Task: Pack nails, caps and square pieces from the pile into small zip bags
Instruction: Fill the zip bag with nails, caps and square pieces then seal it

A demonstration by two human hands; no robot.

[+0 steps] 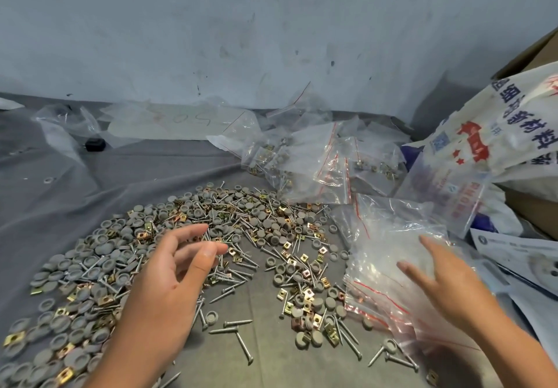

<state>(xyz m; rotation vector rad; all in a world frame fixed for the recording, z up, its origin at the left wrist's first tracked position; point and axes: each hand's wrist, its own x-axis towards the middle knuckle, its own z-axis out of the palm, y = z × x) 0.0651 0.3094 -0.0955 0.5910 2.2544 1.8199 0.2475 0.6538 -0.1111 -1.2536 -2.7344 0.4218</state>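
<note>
Hundreds of small parts lie in the pile (187, 255) across the grey cloth (90, 182) on the worktop: grey round caps (104, 249), long nails (244, 348) and brass square pieces (317, 318), all mixed together. Our left hand (169, 285) hovers over the middle of the pile, fingers loosely bent, thumb near the fingertips; we cannot tell whether its grip holds a small part. Our right hand (447, 285) lies with a released grip, fingers straight, on the stack of empty zip bags (389, 242) just right of the pile. Filled zip bags (317, 164) lie heaped behind the pile, toward the wall (271, 25). A printed white sack (507, 128) leans out of a cardboard box (531, 52) at the far right.
</note>
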